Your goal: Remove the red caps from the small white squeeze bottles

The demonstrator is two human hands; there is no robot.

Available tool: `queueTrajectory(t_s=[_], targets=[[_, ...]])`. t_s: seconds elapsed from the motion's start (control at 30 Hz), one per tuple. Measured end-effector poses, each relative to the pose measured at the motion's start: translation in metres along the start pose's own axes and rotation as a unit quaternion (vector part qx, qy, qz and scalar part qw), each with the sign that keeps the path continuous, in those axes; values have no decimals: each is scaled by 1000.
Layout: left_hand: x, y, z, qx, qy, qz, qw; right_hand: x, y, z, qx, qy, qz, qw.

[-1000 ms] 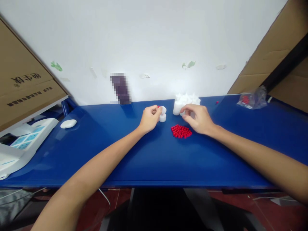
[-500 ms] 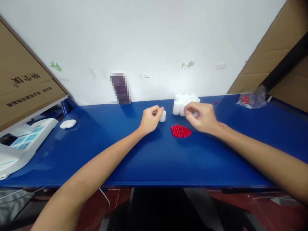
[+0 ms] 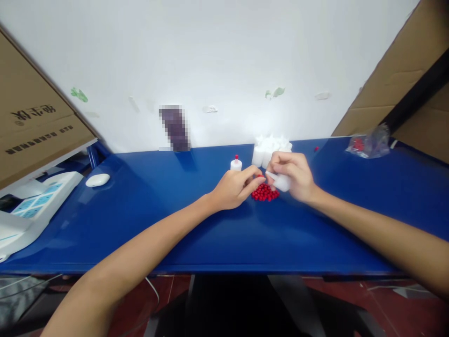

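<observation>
My right hand (image 3: 293,175) is closed around a small white dropper bottle (image 3: 280,181), tilted so its nozzle points left. Thumb and index finger of my left hand (image 3: 235,187) come together at the bottle's tip, with a red cap (image 3: 260,176) showing between them. Below both hands lies a pile of small red caps (image 3: 264,193), partly covered by the fingers. Another white bottle (image 3: 236,164) stands upright behind my left hand and wears a red cap on its nozzle.
A cluster of white bottles (image 3: 261,152) stands near the wall. At the back right are a clear plastic bag (image 3: 370,142) with red pieces and a loose red cap (image 3: 316,148). On the left lie a white case (image 3: 97,180) and a white power strip (image 3: 66,187).
My left hand has let go of the standing bottle and moved right to the caps. The bottle in my right hand has come slightly nearer, its nozzle now in sight.
</observation>
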State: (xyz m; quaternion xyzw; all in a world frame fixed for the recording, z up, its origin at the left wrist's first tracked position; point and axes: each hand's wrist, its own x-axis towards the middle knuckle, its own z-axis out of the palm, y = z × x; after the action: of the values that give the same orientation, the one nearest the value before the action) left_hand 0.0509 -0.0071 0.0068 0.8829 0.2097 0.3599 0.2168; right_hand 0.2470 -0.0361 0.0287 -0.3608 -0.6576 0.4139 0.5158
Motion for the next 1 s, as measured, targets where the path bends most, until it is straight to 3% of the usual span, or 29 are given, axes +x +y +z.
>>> queueTrajectory(t_s=[0.23,0.53,0.67,0.8,1.0], targets=[[-1,1,-2,-34,-11,4,999,-7,-2,7,51,-35,-12,998],[6,11,-5,-199,-91,-68,973,-7,6,5,-22,-30,-141,989],[6,10,-5,-232,-106,-83,963,-7,8,5,-110,6,-216,970],[7,10,-4,-260,-119,-94,954,-10,3,8,-176,20,-315,932],[8,16,0,-317,-132,-107,933,-13,-3,8,-192,12,-340,920]])
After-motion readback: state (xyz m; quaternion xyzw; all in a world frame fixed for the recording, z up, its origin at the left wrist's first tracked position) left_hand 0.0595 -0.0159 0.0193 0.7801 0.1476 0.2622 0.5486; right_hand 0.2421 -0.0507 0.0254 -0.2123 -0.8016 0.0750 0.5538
